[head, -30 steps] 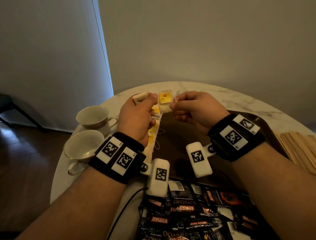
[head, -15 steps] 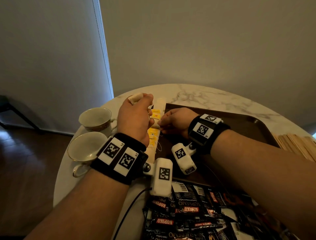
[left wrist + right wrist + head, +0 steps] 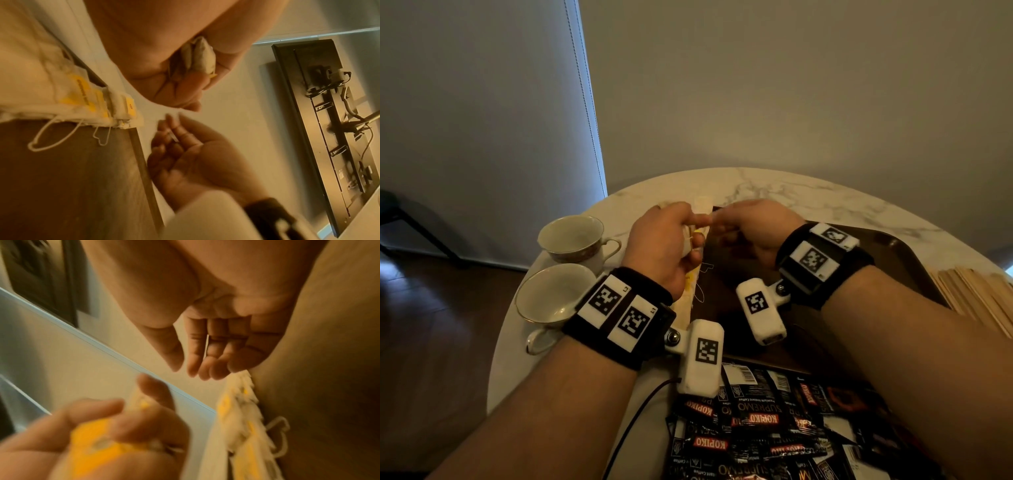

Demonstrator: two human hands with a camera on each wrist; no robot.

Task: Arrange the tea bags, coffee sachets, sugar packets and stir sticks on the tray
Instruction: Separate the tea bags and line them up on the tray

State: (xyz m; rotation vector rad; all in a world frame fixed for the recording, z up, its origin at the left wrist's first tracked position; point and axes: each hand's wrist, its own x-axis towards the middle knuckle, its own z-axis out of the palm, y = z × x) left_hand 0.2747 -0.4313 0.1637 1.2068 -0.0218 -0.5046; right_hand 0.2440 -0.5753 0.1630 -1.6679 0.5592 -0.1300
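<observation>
My left hand (image 3: 681, 236) hovers over the tray's left edge and grips a small bunch of white tea bags (image 3: 202, 56) with yellow tags (image 3: 92, 443). My right hand (image 3: 726, 222) is just to its right with relaxed fingers (image 3: 195, 356) and an empty palm, its fingertips close to the left hand's. A row of tea bags (image 3: 692, 287) with loose strings lies along the left edge of the dark brown tray (image 3: 893, 253). This row (image 3: 82, 97) also shows in the left wrist view.
Black coffee sachets (image 3: 756, 428) lie heaped at the near edge of the round marble table (image 3: 791, 188). Wooden stir sticks (image 3: 979, 298) are stacked at the right. Two teacups (image 3: 571, 236) (image 3: 551, 298) stand left of the tray.
My right hand took a tea bag from the left hand, laid it down at the row on the tray, and has come back up beside the left hand, empty.
</observation>
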